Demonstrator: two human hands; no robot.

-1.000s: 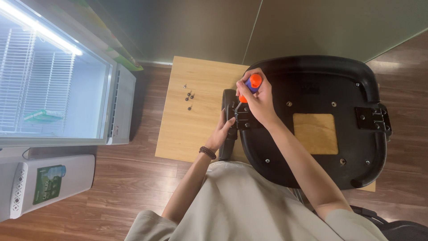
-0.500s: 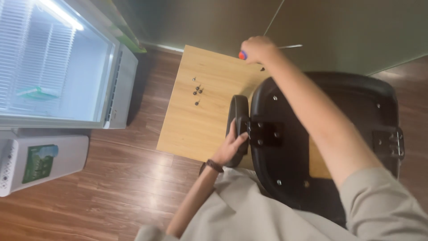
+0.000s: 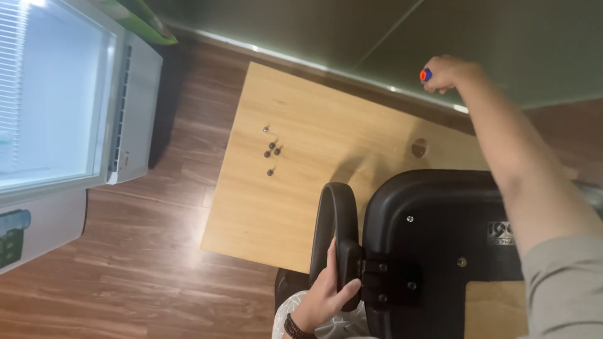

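**Hands on an upturned chair seat, screwdriver lifted away**

Overhead view, looking down from my own head. My left hand (image 3: 326, 295) is closed around the black armrest (image 3: 338, 238), gripping its lower end where it meets the metal bracket (image 3: 386, 284) on the underside of the black chair seat (image 3: 440, 251). The seat lies upside down on a light wooden table (image 3: 282, 201), near its front edge.

My right hand (image 3: 447, 73) is raised and stretched out over the far edge of the table, well apart from the seat. It is closed in a fist around a screwdriver (image 3: 426, 75); only the orange and blue end of the handle shows, and the shaft is hidden.

Four small dark screws (image 3: 272, 150) lie loose in a cluster on the bare tabletop, to the left of the armrest and apart from it. A white cabinet with a glass door (image 3: 63, 107) stands on the wood floor at the left.

Risks, as I judge them: the armrest is steadied only by my one hand, so it could tip or slip out of line with the bracket holes if my grip loosens. The loose screws could roll off the table if the seat is bumped.
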